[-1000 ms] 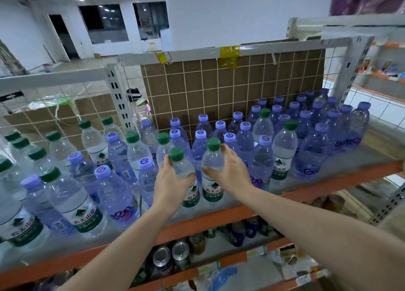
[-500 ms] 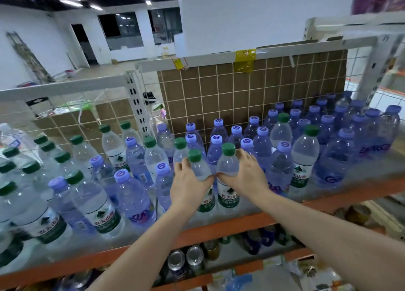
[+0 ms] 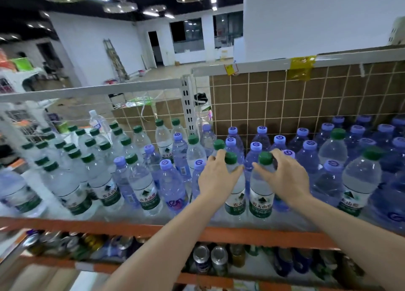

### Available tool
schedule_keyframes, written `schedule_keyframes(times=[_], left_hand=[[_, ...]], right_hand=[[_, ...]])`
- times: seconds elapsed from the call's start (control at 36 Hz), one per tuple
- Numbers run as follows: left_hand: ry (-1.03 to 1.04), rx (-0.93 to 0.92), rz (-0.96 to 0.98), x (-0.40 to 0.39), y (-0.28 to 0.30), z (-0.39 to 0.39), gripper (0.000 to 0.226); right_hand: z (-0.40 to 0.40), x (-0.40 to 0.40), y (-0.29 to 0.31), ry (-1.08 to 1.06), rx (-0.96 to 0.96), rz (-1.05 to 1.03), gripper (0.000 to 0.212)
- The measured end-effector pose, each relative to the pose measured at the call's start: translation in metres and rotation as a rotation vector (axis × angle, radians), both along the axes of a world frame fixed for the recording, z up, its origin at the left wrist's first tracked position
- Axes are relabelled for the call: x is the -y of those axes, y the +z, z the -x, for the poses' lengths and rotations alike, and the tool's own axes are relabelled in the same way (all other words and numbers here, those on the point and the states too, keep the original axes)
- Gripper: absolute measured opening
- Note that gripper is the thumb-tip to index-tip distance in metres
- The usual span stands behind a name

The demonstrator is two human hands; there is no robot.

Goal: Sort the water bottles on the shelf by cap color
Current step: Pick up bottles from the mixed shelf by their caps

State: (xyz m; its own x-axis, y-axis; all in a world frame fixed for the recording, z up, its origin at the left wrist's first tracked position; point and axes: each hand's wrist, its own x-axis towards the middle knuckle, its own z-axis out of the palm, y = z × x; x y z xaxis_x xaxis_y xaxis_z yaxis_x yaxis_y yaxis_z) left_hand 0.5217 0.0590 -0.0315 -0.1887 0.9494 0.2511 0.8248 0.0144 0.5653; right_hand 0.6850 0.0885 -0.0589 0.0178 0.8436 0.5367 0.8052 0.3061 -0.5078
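Two clear green-capped bottles stand side by side at the front of the shelf (image 3: 135, 221). My left hand (image 3: 215, 176) wraps the upper body of the left green-capped bottle (image 3: 235, 199). My right hand (image 3: 285, 176) grips the shoulder of the right green-capped bottle (image 3: 260, 194), fingers just under its cap. Green-capped bottles (image 3: 72, 181) crowd the left part of the shelf. Purple-capped bottles (image 3: 311, 157) fill the right, with a few green-capped ones (image 3: 359, 181) among them. In the middle both kinds are mixed (image 3: 171, 181).
A white wire grid and post (image 3: 188, 106) back the shelf, with brown tiled board (image 3: 285, 102) behind the right half. The orange front rail (image 3: 241, 233) runs below the bottles. Cans (image 3: 208, 260) lie on the lower shelf.
The view has swung left, so the bottles and hands sit further right in frame. Both hands stay on the same two green-capped bottles, now gripping nearer the caps.
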Motion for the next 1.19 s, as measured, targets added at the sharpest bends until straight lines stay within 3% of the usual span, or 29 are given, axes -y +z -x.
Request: schedule_keyframes(times=[0.22,0.42,0.64,0.78,1.0,1.19], left_hand=[[0.053,0.120,-0.007,0.001,-0.002,-0.005,0.033],[0.027,0.168,-0.187,0.019,-0.006,-0.004,0.016],[-0.021,0.132,-0.374,0.046,0.019,0.024,0.029],[0.019,0.218,-0.359,0.058,0.031,0.059,0.033],[0.056,0.132,-0.363,0.091,0.026,0.149,0.041],[0.099,0.115,-0.316,0.120,0.023,0.254,0.025]], right_hand=[[0.001,0.001,0.004,0.037,-0.033,0.054,0.034],[0.008,0.008,0.012,0.021,-0.071,0.038,0.032],[0.039,0.020,0.035,0.099,-0.126,-0.021,0.039],[0.071,0.030,0.045,0.202,-0.141,-0.088,0.041],[0.159,0.055,0.047,0.325,-0.180,-0.092,0.040],[0.256,0.081,0.048,0.377,-0.212,-0.091,0.045]])
